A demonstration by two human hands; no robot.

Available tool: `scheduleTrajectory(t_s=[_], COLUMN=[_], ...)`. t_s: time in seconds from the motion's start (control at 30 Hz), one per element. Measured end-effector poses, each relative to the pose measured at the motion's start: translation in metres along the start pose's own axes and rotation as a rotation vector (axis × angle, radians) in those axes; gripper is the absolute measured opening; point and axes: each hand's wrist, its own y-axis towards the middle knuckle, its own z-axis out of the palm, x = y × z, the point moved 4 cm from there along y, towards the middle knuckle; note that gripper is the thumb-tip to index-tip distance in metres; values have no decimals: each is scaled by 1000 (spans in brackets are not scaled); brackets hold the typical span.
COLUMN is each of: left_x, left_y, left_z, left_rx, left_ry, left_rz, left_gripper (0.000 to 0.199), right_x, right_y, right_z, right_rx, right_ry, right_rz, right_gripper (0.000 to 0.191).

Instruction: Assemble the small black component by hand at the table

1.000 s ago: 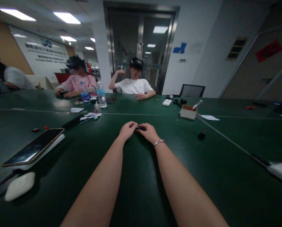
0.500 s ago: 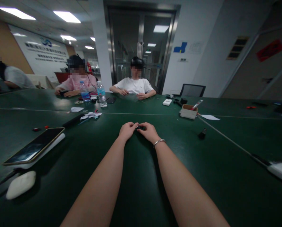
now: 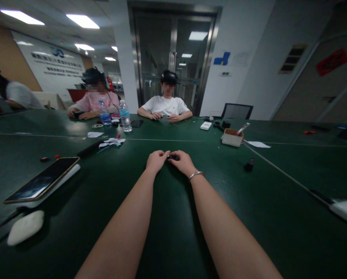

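Both arms reach out over the dark green table [image 3: 167, 217]. My left hand [image 3: 156, 160] is closed, its thumb and fingertips pinching one side of a small dark object [image 3: 173, 157]. On the other side of that object, my right hand [image 3: 184, 162] is closed on it too, with a silver bangle at the wrist. The fingertips of the two hands nearly meet. Most of the object is hidden by the fingers, so its shape is too small to tell.
A phone [image 3: 42, 180] and a white rounded item [image 3: 26, 228] lie at the left. Crumpled paper [image 3: 112, 142] and bottles [image 3: 124, 114] stand further back. A small box [image 3: 232, 138] and a black item [image 3: 249, 165] are right. A person [image 3: 165, 104] sits opposite.
My hands keep nearly the same place and grip. Across the table, the hands of the person in white have shifted slightly.
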Motion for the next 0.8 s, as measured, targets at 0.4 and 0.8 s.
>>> scheduleTrajectory(t_s=[0.4, 0.8], left_x=[8, 3], left_y=[10, 3], left_z=[13, 2], left_rx=[160, 42], left_ry=[-331, 32], left_rz=[38, 29], left_gripper=[25, 44], right_x=[-6, 4], right_y=[1, -1], right_z=[2, -2], right_rx=[-27, -27], right_ry=[64, -2], right_rz=[31, -18], right_gripper=[24, 23])
